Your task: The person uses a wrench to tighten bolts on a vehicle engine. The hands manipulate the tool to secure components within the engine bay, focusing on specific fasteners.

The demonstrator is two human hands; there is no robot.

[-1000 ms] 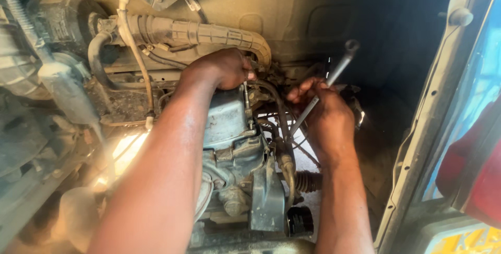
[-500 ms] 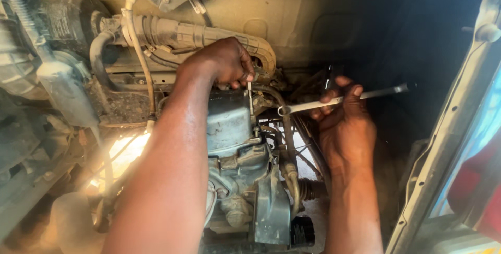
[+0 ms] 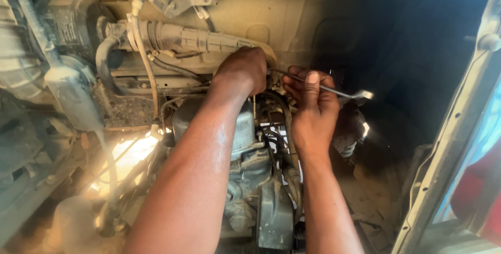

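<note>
the right hand (image 3: pixel 313 105) stays clamped on the wrench (image 3: pixel 334 91), whose handle has swung down to near level, so the turn advances; the left hand (image 3: pixel 241 71) grips the fitting beside it, above the engine (image 3: pixel 250 170).

Dark open gap (image 3: pixel 417 76) at right; ribbed hose (image 3: pixel 198 39), engine block (image 3: pixel 250 181) crowding left.

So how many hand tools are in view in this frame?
1. A slim metal wrench lies across the fingers of the right hand, its open end pointing right. The left hand rests on the engine with no tool visible; others may be hidden in the dark.
</note>
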